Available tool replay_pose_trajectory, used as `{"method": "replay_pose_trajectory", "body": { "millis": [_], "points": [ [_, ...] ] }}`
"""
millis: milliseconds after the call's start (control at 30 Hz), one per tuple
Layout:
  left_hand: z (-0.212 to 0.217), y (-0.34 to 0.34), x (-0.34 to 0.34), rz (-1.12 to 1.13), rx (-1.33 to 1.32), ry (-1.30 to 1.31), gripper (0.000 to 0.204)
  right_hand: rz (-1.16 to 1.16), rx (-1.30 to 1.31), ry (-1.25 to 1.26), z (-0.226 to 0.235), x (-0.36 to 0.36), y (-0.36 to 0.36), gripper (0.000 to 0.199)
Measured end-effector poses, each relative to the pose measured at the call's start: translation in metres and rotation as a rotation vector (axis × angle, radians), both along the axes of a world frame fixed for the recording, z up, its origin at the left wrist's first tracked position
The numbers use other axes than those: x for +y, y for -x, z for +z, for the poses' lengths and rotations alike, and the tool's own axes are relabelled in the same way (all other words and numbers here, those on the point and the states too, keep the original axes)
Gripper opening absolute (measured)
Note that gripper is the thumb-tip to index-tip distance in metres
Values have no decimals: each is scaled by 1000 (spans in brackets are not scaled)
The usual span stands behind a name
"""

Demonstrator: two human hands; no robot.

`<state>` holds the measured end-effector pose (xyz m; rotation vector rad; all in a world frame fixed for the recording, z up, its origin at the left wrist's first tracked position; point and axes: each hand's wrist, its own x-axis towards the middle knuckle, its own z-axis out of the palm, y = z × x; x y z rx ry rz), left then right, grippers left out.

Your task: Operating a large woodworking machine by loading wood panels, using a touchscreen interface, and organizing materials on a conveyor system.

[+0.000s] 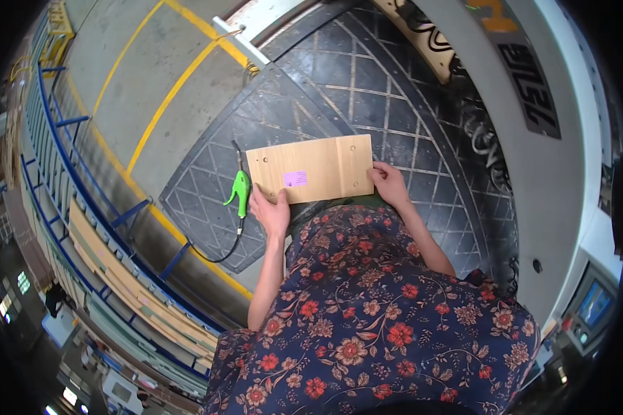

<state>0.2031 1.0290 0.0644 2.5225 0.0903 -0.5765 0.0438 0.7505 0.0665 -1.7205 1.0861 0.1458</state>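
A flat rectangular wooden board (pixel 318 166) with a small purple label and a few drilled holes is held level in front of my body. My left hand (pixel 270 211) grips its near left corner, and my right hand (pixel 389 183) grips its near right edge. A green air blow gun (pixel 240 194) with a black hose hangs just left of my left hand, close to the board's left edge. My dark floral garment fills the lower middle of the view.
A black diamond-patterned rubber floor mat (pixel 367 90) lies below the board. Yellow lines mark the grey floor (pixel 152 76) to the left. A blue-framed roller conveyor (pixel 83 221) carrying wooden panels runs along the left. A grey machine housing (pixel 561 180) with a control screen (pixel 592 304) stands at the right.
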Motion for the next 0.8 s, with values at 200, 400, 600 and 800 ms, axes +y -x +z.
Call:
{"method": "replay_pose_trajectory", "body": {
  "millis": [200, 400, 600, 800],
  "points": [
    [5, -11, -60, -272, 35, 150, 65, -73, 48, 274, 5, -40, 28, 31],
    [-1, -2, -159, -788, 180, 484, 56, -57, 411, 735, 20, -70, 90, 61],
    [-13, 25, -205, -1044, 162, 476, 58, 352, 414, 953, -6, -92, 113, 83],
    [-34, 0, -150, -921, -250, 106, 63, 183, 399, 899, -24, -175, 131, 74]
  ]
}}
